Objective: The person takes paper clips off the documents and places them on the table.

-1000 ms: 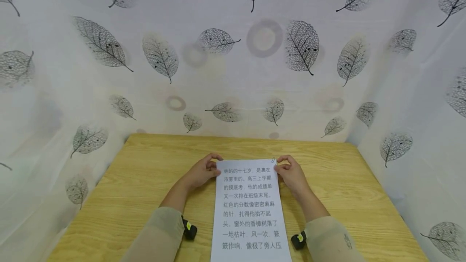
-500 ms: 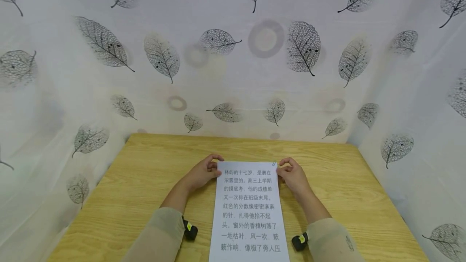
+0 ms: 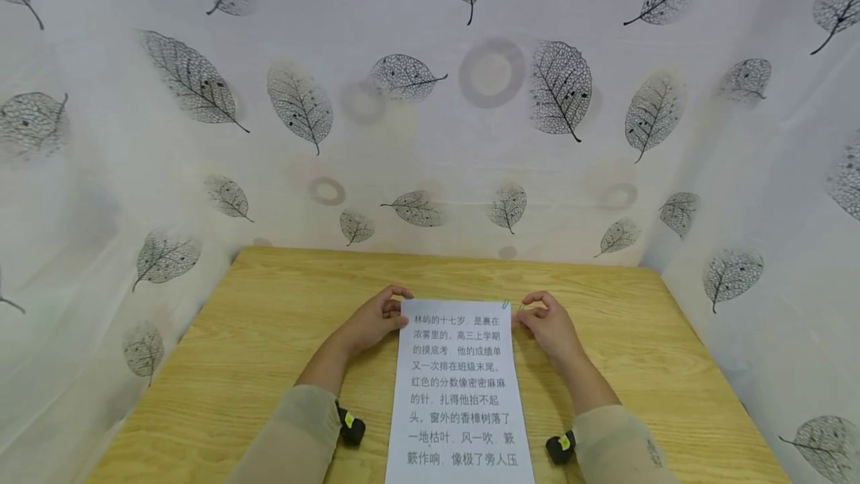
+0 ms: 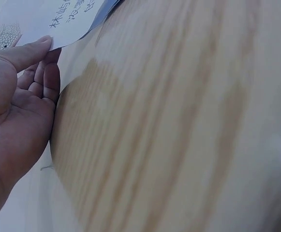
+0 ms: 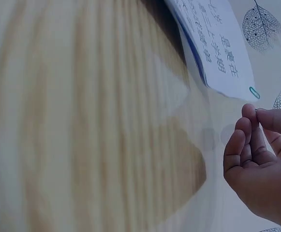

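Note:
A long white printed paper (image 3: 460, 394) with rows of black Chinese characters stands in the middle of the head view. A green paper clip (image 5: 254, 92) sits at its top right corner. My left hand (image 3: 368, 322) pinches the top left corner, thumb on the printed face, as the left wrist view shows. My right hand (image 3: 551, 327) is just beside the top right corner, fingers bent, apart from the paper. In the right wrist view, thumb and fingertip of that hand meet; I cannot tell whether something thin lies between them.
The wooden table (image 3: 269, 320) spreads beneath both arms. A white curtain (image 3: 430, 140) printed with leaf patterns hangs behind it and along both sides. A black wrist camera (image 3: 351, 426) is strapped to the left forearm, and another camera (image 3: 560, 447) to the right.
My right hand has come off the paper's top right corner and moved slightly right. The paper's top edge sits slightly lower in view. My left hand keeps its hold.

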A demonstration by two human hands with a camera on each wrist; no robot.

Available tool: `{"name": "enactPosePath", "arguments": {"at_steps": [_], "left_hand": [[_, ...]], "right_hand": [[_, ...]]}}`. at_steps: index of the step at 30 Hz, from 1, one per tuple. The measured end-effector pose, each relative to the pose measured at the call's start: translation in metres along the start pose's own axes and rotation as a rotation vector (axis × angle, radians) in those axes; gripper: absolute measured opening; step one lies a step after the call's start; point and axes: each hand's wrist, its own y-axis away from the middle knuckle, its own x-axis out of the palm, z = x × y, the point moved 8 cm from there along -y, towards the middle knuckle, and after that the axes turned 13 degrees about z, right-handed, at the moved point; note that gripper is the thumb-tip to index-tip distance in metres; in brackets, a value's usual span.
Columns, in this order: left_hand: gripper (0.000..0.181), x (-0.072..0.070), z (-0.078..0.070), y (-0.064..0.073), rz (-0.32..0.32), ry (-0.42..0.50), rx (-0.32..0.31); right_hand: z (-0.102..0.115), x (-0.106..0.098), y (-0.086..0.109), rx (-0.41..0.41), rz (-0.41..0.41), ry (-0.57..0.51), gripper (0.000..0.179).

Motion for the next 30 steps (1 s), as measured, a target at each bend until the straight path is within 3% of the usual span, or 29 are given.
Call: {"name": "enactPosePath", "arguments": {"at_steps": [18, 24, 30], "left_hand": [[0.038, 0.001, 0.001, 0.001, 0.009, 0.029, 0.015], [0.038, 0.001, 0.000, 0.001, 0.005, 0.034, 0.010], [0.038, 0.001, -0.001, 0.001, 0.003, 0.028, -0.002]], "right_hand": [[0.003, -0.046, 0.013, 0.008, 0.013, 0.363, 0.025], [0.002, -0.061, 0.010, -0.025, 0.004, 0.542, 0.024], [-0.007, -0.066, 0.003, -0.006, 0.028, 0.647, 0.017]]}}
